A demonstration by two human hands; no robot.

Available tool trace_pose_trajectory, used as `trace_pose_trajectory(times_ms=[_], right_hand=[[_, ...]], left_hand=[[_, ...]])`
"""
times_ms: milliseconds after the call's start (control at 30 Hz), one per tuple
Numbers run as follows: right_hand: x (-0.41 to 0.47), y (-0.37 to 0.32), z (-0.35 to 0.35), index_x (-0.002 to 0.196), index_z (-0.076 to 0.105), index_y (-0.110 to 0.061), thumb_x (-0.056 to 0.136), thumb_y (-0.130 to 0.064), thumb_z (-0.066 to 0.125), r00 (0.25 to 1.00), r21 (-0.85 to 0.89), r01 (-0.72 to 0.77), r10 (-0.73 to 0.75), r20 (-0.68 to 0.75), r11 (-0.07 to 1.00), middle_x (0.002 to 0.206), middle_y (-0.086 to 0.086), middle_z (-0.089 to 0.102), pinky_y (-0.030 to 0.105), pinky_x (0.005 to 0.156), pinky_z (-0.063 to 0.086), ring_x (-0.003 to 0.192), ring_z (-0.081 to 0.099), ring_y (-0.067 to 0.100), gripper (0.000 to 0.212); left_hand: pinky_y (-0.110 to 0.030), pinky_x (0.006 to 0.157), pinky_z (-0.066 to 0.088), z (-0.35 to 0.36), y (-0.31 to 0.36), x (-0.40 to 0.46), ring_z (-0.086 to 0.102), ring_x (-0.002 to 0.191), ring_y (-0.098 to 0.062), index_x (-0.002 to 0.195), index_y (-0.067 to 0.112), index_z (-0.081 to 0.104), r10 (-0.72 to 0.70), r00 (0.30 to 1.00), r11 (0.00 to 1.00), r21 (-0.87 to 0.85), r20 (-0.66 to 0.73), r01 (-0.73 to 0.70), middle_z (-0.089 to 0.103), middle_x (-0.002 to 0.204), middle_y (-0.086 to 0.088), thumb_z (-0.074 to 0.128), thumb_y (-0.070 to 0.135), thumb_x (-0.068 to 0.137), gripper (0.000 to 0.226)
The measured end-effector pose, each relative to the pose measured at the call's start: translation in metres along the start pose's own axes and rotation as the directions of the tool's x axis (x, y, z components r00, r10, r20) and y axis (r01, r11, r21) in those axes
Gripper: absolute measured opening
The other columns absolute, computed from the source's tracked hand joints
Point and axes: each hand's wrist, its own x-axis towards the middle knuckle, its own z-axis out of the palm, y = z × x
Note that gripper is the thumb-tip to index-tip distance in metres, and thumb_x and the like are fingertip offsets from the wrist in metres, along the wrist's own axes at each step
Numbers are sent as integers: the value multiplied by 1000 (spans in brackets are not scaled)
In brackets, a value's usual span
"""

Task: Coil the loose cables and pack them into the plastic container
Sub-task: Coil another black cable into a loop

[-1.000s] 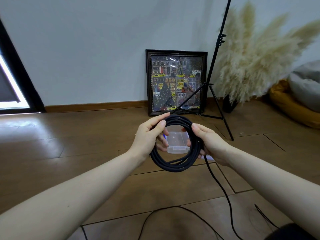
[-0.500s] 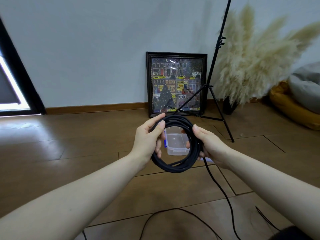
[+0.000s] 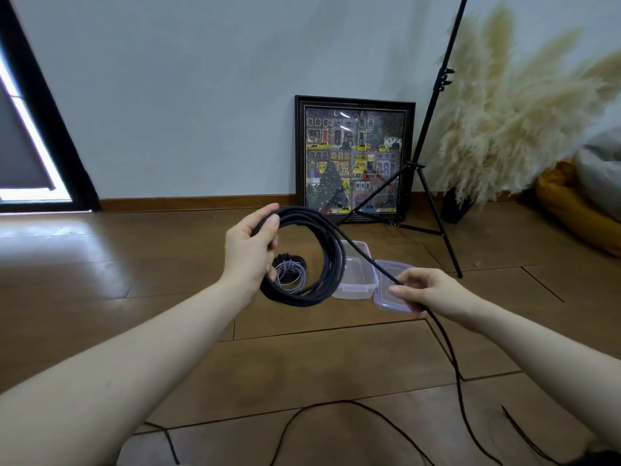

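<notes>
My left hand grips the top of a black cable coil of several loops, held upright above the floor. My right hand pinches the same cable's loose strand, which runs taut from the coil down to my fingers. The rest of that cable trails over the floor toward me. A clear plastic container stands open on the floor behind the coil, with its lid lying beside it on the right. A second coiled cable, black with pale strands, lies left of the container.
A framed picture leans on the wall behind. A black tripod stand spreads its legs right of the container. Pampas grass in a dark vase and cushions fill the right side. Wooden floor stretches left.
My right hand has left the coil and slid down and right along the loose strand. The left hand has lifted the coil to the left, uncovering the container, the lid and the second coil.
</notes>
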Motion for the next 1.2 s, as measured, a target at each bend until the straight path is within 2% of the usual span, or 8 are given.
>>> trace_pose_trajectory(times_ms=[200, 567, 833, 933, 1000, 1067, 1133, 1200], right_hand=[[-1, 21, -20, 93, 63, 1, 87, -18, 73, 996, -50, -67, 64, -54, 997, 67, 9, 65, 38, 80, 49, 65, 60, 21, 22], [-3, 25, -34, 89, 64, -3, 84, -6, 73, 980, -32, -30, 23, -196, 999, 70, 5, 67, 22, 58, 50, 57, 61, 13, 12], [-1, -12, -25, 78, 70, -20, 82, -14, 76, 959, -550, 130, -245, -141, 825, 81, -3, 59, 24, 66, 40, 76, 53, 13, 9], [-4, -28, -18, 80, 73, -23, 84, -18, 75, 950, -634, 207, -308, -51, 745, 84, -8, 54, 27, 68, 41, 78, 51, 8, 6], [-6, -36, -14, 80, 74, -26, 84, -20, 75, 942, -635, 259, -337, -2, 728, 82, -10, 52, 29, 69, 43, 79, 52, 7, 8], [-9, -42, -9, 81, 74, -29, 84, -21, 75, 931, -604, 314, -363, 43, 733, 83, -12, 51, 30, 70, 45, 80, 53, 7, 8], [-10, -47, -4, 82, 75, -28, 84, -22, 75, 911, -560, 374, -405, 73, 740, 83, -12, 51, 31, 72, 45, 81, 53, 8, 6], [-10, -51, 0, 83, 76, -26, 84, -20, 75, 884, -503, 436, -460, 84, 746, 83, -10, 52, 34, 74, 46, 82, 54, 10, 6]], left_hand=[[-21, 34, 33, -23, -2, 11, 31, 37, -9, 127, 20, 64, -41, 979, 999, -18, -198, 38, 48, 66, -1, 54, 16, 102, 27], [-20, 35, 33, -34, -7, 17, 33, 46, -12, 126, 23, 63, -15, 951, 999, 41, -309, 29, 47, 69, -2, 53, 18, 102, 26], [-23, 36, 42, -12, -13, 10, 52, 58, -15, 131, 23, 63, 68, 971, 964, 266, -230, -5, 60, 82, -3, 59, 22, 99, 33], [-47, 71, 60, -1, -13, 5, 66, 85, -45, 133, 24, 62, 89, 986, 944, 326, -142, -39, 68, 114, -17, 60, 23, 98, 35], [-60, 93, 52, 5, -14, 1, 60, 106, -54, 134, 24, 61, 81, 993, 933, 358, -90, -43, 65, 123, -20, 61, 22, 98, 36], [-48, 73, 60, 9, -14, -2, 70, 82, -43, 133, 26, 60, 61, 997, 929, 367, -45, -41, 64, 123, -20, 61, 23, 98, 36], [-28, 41, 50, 12, -17, -3, 59, 43, -17, 132, 26, 61, 38, 999, 930, 366, 8, -39, 66, 116, -18, 61, 22, 98, 35], [-25, 35, 43, 17, -20, -6, 49, 35, -14, 133, 27, 60, 4, 997, 937, 349, 76, -30, 68, 89, -15, 61, 21, 98, 36]])
